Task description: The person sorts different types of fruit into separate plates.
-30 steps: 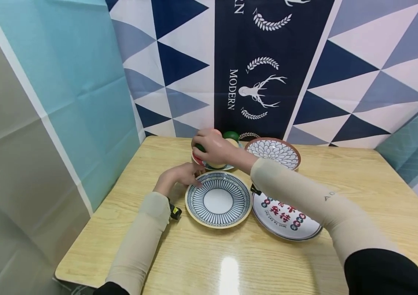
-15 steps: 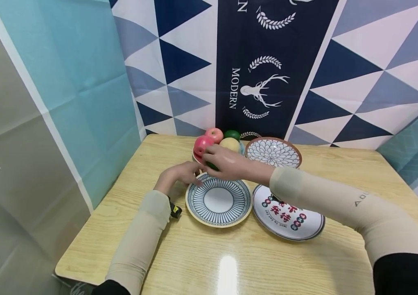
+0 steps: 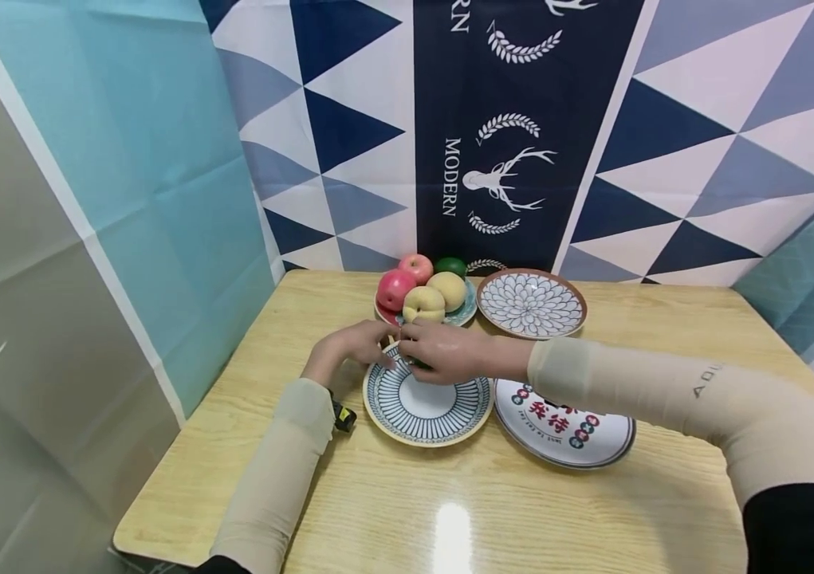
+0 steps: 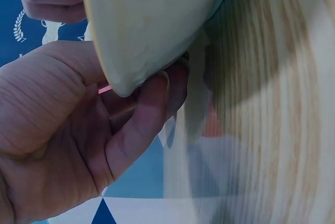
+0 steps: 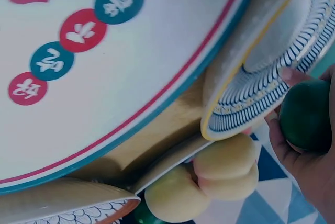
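Note:
My left hand (image 3: 358, 344) pinches the left far rim of a blue-striped plate (image 3: 426, 426). In the left wrist view, the thumb lies on one side of the plate and curled fingers touch its pale underside (image 4: 146, 20). My right hand (image 3: 450, 352) holds a dark green, smooth round fruit (image 5: 308, 114) above that plate's far part. In the head view the hand mostly covers this fruit. Just behind the hands stands a fruit plate (image 3: 469, 304) bearing red apples (image 3: 395, 288), yellowish peaches (image 3: 424, 304) and another dark green fruit (image 3: 450, 265).
To the right of the fruit plate is a brown-rimmed, petal-patterned dish (image 3: 532, 304). A white plate with red characters (image 3: 570, 438) lies right of the striped plate, partly under my right forearm. Patterned cloth (image 3: 349, 159) hangs behind the wooden table (image 3: 349, 510).
My right hand has brought the green fruit from the fruit plate toward me, over the striped plate. The apples and peaches are uncovered. My left hand stays at the rim.

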Available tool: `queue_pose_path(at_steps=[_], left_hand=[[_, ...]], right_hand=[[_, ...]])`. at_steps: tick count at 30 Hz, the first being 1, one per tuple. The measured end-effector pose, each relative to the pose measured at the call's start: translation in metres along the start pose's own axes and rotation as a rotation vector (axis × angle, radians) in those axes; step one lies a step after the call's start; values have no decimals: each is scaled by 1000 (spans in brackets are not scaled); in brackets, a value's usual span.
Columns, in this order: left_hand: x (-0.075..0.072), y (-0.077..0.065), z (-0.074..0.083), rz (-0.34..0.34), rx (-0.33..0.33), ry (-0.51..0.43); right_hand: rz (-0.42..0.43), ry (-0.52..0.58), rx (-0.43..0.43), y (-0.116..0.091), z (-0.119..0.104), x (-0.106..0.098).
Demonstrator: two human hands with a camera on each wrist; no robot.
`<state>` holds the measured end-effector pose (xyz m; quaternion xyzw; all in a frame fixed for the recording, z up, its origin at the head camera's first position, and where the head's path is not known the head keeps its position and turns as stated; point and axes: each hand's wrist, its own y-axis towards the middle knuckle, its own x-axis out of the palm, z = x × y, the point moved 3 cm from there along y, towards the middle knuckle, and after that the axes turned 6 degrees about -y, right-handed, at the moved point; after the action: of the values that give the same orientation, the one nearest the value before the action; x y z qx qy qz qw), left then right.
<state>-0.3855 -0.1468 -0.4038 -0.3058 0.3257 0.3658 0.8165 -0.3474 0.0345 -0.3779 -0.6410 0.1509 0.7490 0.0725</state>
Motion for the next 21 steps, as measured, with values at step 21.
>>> queue_pose_path(at_steps=[21], left_hand=[[3,0,-2,-20,-24,-65]], right_hand=[[-33,-46,-68,-8,-6,25]])
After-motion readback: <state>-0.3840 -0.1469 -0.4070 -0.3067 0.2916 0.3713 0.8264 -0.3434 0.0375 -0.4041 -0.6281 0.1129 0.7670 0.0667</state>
